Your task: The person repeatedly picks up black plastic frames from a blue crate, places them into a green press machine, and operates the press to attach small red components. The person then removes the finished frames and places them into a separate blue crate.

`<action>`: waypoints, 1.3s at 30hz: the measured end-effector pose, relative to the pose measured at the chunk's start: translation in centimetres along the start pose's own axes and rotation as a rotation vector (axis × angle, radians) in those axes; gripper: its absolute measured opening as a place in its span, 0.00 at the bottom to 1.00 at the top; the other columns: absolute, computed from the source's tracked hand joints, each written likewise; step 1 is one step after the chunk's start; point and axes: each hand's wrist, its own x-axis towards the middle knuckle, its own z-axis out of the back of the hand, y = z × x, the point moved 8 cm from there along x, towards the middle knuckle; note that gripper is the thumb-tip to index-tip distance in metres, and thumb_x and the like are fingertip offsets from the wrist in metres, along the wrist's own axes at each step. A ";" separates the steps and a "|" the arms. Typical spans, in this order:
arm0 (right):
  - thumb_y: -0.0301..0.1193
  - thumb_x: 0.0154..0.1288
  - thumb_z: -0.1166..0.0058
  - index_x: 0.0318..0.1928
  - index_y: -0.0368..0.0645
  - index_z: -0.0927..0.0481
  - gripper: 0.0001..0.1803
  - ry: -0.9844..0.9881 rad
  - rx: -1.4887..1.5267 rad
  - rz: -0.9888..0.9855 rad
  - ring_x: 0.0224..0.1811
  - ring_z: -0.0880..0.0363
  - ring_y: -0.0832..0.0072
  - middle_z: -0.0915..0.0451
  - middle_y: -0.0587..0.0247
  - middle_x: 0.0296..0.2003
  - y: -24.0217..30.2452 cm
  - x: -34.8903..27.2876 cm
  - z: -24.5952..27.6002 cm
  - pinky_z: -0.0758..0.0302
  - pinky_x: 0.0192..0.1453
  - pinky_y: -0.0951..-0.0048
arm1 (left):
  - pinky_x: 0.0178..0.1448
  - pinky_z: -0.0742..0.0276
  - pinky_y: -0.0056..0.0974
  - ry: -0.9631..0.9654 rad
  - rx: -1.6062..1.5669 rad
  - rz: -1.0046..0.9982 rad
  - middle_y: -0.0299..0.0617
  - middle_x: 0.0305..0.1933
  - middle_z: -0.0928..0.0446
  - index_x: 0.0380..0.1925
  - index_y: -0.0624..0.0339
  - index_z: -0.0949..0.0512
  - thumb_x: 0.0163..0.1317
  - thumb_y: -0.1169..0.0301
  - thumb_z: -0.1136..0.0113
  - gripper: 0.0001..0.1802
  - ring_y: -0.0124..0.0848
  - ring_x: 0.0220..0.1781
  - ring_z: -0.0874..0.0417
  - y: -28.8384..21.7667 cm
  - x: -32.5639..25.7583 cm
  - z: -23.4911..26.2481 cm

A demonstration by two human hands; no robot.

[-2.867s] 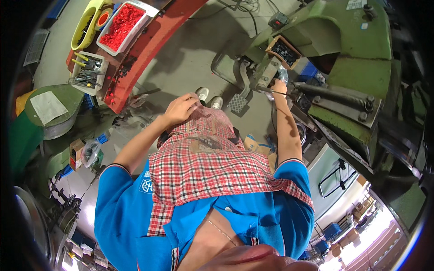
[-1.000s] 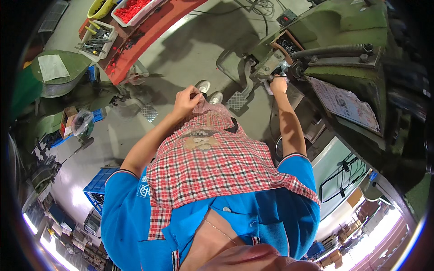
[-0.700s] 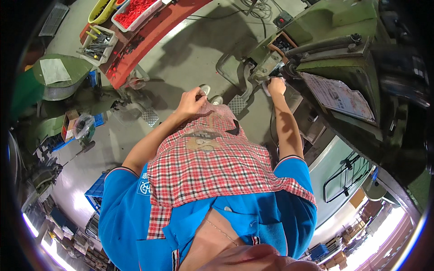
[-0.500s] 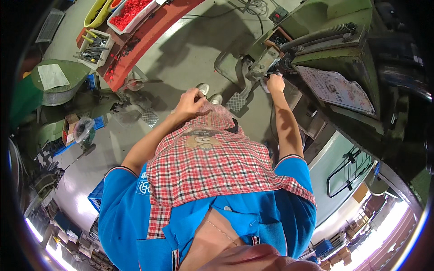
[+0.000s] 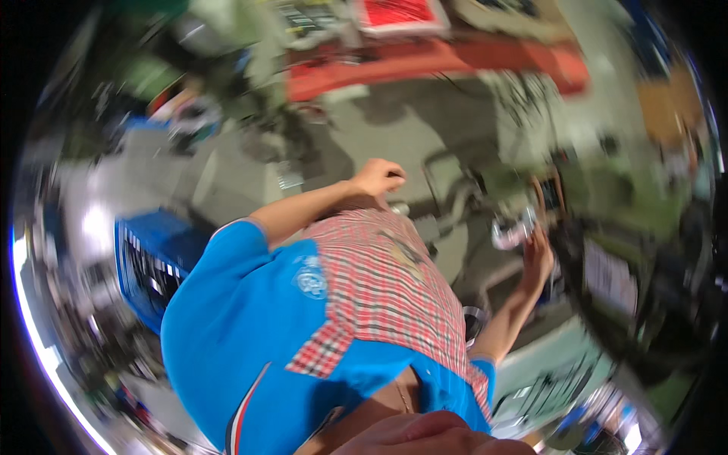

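The picture is motion-blurred. My left hand is curled into a fist at the top edge of the red checked apron that I wear over a blue shirt; nothing shows in it. My right hand reaches up to a shiny metal part on the green machine, fingertips at or touching it. The blur hides whether it grips the part. A small dark control panel sits just above that hand.
A long red bench runs across the top with a tray of red pieces on it. A blue crate stands on the grey floor at the left. Clutter lines the left edge.
The view has swung hard, so the bench now lies along the top and the machine at the right. My right hand stays at the machine, my left hand by the apron.
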 end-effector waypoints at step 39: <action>0.38 0.58 0.41 0.58 0.45 0.28 0.27 -1.650 -1.401 -0.236 0.60 0.31 0.58 0.25 0.55 0.54 -39.6 -66.3 18.8 0.34 0.62 0.59 | 0.30 0.17 0.36 -1.006 0.568 0.481 0.46 0.32 0.16 0.47 0.66 0.23 0.65 0.56 0.44 0.23 0.35 0.31 0.13 31.9 -37.2 43.5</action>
